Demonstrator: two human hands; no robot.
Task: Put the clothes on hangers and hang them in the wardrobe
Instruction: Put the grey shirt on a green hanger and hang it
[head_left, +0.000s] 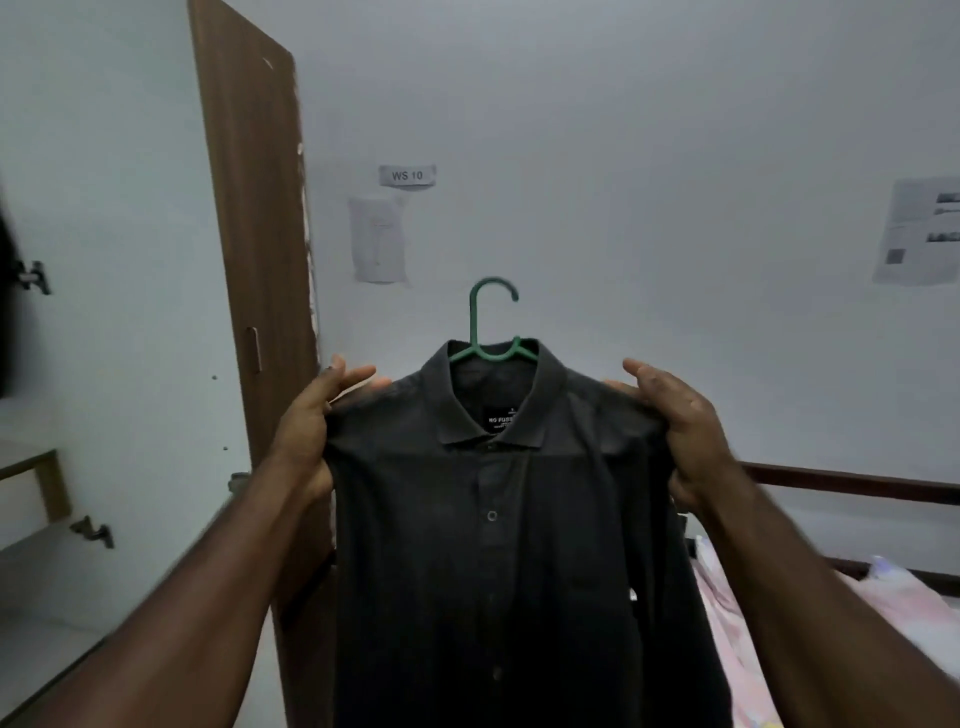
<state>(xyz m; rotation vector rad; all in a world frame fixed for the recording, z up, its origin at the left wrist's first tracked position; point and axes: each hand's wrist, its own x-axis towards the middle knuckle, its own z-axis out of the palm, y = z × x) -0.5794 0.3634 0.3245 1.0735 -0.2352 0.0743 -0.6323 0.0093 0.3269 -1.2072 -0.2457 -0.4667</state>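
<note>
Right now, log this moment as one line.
step: hanging | shirt: on hanger | hands: left, right grip shoulders | wardrobe door: open

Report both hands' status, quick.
Left hand: grips the dark shirt at its shoulder.
Right hand: grips the shirt's other shoulder.

A dark grey shirt (498, 545) hangs upright between the two hands, front facing the viewer, buttoned down the middle with its collar folded down and a black label showing inside the neck. The left hand (306, 436) grips its left shoulder and the right hand (680, 431) grips the other, holding it spread at shoulder width. A green hanger (491, 325) sits inside the collar, its hook rising above the neck, midway between the hands.
</note>
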